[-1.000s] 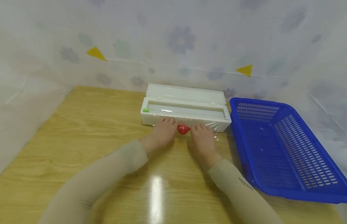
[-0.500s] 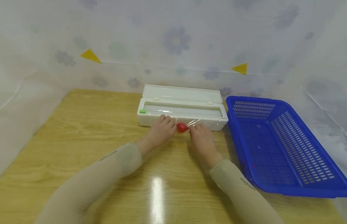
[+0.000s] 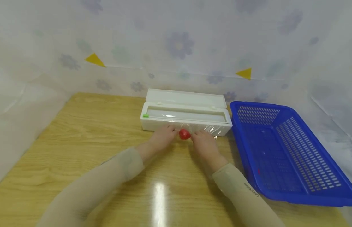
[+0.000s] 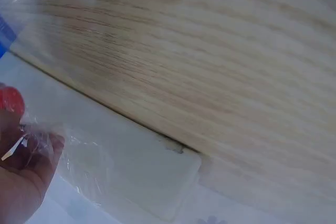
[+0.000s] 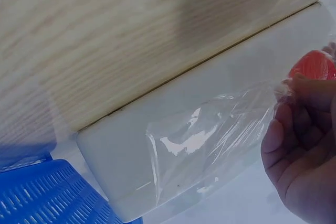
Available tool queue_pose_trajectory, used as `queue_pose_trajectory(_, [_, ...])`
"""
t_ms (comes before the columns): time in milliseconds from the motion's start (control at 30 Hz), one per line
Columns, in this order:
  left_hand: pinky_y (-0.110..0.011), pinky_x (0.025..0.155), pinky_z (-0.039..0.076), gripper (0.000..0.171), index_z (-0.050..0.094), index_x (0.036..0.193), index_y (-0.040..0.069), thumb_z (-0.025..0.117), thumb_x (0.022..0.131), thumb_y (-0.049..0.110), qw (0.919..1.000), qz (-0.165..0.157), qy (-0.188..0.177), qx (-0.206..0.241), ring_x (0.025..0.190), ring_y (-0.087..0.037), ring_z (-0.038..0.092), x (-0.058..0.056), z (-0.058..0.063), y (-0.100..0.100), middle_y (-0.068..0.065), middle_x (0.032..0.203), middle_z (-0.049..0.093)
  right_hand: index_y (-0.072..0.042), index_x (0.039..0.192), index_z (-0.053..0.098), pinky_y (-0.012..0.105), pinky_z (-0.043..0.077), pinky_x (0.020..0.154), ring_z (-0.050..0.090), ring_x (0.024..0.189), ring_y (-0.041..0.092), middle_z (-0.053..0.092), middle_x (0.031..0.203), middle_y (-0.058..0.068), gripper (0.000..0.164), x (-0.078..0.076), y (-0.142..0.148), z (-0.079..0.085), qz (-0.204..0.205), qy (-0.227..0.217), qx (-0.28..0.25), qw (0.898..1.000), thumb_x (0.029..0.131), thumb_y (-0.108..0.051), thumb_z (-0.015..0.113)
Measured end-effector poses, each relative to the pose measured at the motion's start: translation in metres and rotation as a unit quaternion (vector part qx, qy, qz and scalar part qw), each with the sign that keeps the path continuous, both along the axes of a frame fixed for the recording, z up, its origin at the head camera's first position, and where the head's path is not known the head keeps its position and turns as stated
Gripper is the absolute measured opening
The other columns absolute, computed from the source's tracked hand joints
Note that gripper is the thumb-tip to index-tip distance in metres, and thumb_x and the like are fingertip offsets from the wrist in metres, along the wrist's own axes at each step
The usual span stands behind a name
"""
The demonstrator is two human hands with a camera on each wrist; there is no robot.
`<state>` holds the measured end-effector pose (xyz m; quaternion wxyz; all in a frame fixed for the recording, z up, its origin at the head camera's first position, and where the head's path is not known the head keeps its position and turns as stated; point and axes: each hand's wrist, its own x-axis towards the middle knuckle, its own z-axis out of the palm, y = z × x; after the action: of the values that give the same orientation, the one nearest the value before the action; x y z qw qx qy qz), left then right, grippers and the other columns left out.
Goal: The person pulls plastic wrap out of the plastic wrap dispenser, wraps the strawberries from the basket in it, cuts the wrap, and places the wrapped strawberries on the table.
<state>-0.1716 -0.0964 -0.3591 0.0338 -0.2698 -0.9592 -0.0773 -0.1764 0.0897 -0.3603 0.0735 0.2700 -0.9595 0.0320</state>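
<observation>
I see left hand (image 3: 163, 138) and right hand (image 3: 205, 144) curled, pinching clear film (image 5: 191, 142) either side of red item (image 3: 184, 134), nearer than white box (image 3: 151, 125); blue basket (image 3: 246, 148) right.

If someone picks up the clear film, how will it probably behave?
The clear film will likely be floppy: it creases finely beside the right hand. It is probably light: the white box shows through it. It may cling, seeming drawn closely round the red thing.

We distinguish the left sleeve (image 3: 99, 181), beige and close-fitting, with a faint dark marking (image 3: 108, 160) behind the cuff (image 3: 134, 162), and the matching right sleeve (image 3: 241, 192), with small dark lettering (image 3: 251, 189) along its outer side.
</observation>
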Motion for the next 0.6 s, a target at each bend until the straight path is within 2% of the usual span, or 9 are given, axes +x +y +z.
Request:
queue_pose_trajectory(67, [-0.04, 0.098, 0.046, 0.035, 0.055, 0.126, 0.001, 0.053, 0.091, 0.005, 0.9957, 0.032, -0.024, 0.084, 0.113, -0.03, 0.056, 0.003, -0.001, -0.008, -0.016, 0.121, 0.06, -0.004, 0.093, 0.067, 0.041, 0.052, 0.082, 0.06, 0.089, 0.027, 0.067, 0.091, 0.011, 0.016, 0.0, 0.0, 0.0, -0.003, -0.011, 0.007, 1.0, 0.079, -0.011, 0.068])
queue_pose_trajectory(133, [-0.04, 0.094, 0.048, 0.031, 0.057, 0.12, 0.0, 0.052, 0.092, 0.01, 0.9793, 0.099, -0.038, 0.173, 0.109, -0.029, 0.058, 0.007, 0.0, -0.018, -0.015, 0.117, 0.062, -0.004, 0.097, 0.067, 0.041, 0.051, 0.084, 0.06, 0.091, 0.027, 0.067, 0.093, 0.01, 0.02, 0.001, 0.001, 0.001, -0.008, -0.019, 0.01, 1.0, 0.079, -0.012, 0.069])
queue_pose_trajectory(200, [-0.039, 0.086, 0.051, 0.029, 0.058, 0.115, 0.001, 0.051, 0.093, 0.019, 0.9543, 0.18, -0.057, 0.232, 0.101, -0.027, 0.06, 0.01, 0.003, -0.032, -0.013, 0.111, 0.063, -0.004, 0.098, 0.067, 0.041, 0.05, 0.085, 0.06, 0.091, 0.027, 0.067, 0.093, 0.01, 0.021, 0.001, 0.003, 0.001, -0.007, -0.016, 0.014, 1.0, 0.079, -0.011, 0.069])
queue_pose_trajectory(300, [-0.039, 0.084, 0.051, 0.04, 0.057, 0.114, 0.002, 0.05, 0.094, 0.035, 0.9043, 0.282, -0.131, 0.293, 0.099, -0.027, 0.059, 0.009, 0.006, -0.053, -0.014, 0.111, 0.062, -0.004, 0.098, 0.067, 0.04, 0.051, 0.083, 0.059, 0.088, 0.027, 0.067, 0.091, 0.01, 0.022, 0.0, 0.004, 0.0, 0.0, -0.003, 0.014, 1.0, 0.077, -0.011, 0.07])
queue_pose_trajectory(367, [-0.041, 0.089, 0.049, 0.049, 0.055, 0.121, 0.001, 0.048, 0.094, 0.042, 0.8768, 0.306, -0.194, 0.316, 0.107, -0.03, 0.057, 0.005, 0.007, -0.062, -0.017, 0.12, 0.059, -0.005, 0.097, 0.067, 0.04, 0.051, 0.082, 0.06, 0.087, 0.027, 0.067, 0.09, 0.01, 0.02, 0.0, 0.005, 0.0, 0.007, 0.007, 0.018, 1.0, 0.078, -0.009, 0.069])
queue_pose_trajectory(433, [-0.042, 0.098, 0.045, 0.053, 0.054, 0.126, -0.001, 0.05, 0.094, 0.042, 0.8531, 0.309, -0.238, 0.346, 0.117, -0.032, 0.053, 0.0, 0.005, -0.064, -0.019, 0.129, 0.055, -0.005, 0.096, 0.067, 0.04, 0.051, 0.081, 0.059, 0.086, 0.027, 0.067, 0.088, 0.01, 0.018, 0.0, 0.005, -0.001, 0.01, 0.015, 0.018, 1.0, 0.078, -0.008, 0.068])
queue_pose_trajectory(500, [-0.04, 0.099, 0.045, 0.048, 0.056, 0.124, -0.001, 0.053, 0.094, 0.036, 0.8325, 0.315, -0.253, 0.379, 0.118, -0.031, 0.053, -0.003, 0.003, -0.061, -0.019, 0.128, 0.056, -0.005, 0.094, 0.067, 0.04, 0.052, 0.078, 0.06, 0.084, 0.027, 0.067, 0.086, 0.01, 0.015, 0.001, 0.005, -0.003, 0.013, 0.024, 0.015, 1.0, 0.079, -0.004, 0.066])
queue_pose_trajectory(533, [-0.038, 0.097, 0.046, 0.045, 0.057, 0.122, -0.001, 0.054, 0.093, 0.034, 0.8257, 0.319, -0.254, 0.39, 0.115, -0.03, 0.054, -0.003, 0.002, -0.06, -0.019, 0.126, 0.058, -0.005, 0.093, 0.068, 0.04, 0.052, 0.077, 0.06, 0.083, 0.027, 0.066, 0.085, 0.01, 0.014, 0.001, 0.004, -0.004, 0.015, 0.027, 0.012, 0.999, 0.079, -0.003, 0.066])
queue_pose_trajectory(600, [-0.032, 0.088, 0.049, 0.038, 0.06, 0.115, -0.003, 0.056, 0.093, 0.028, 0.8073, 0.33, -0.251, 0.42, 0.102, -0.024, 0.058, -0.003, -0.001, -0.06, -0.016, 0.113, 0.062, -0.005, 0.09, 0.068, 0.039, 0.053, 0.074, 0.06, 0.082, 0.027, 0.066, 0.083, 0.01, 0.01, 0.001, 0.003, -0.006, 0.023, 0.037, 0.002, 0.999, 0.081, -0.001, 0.066])
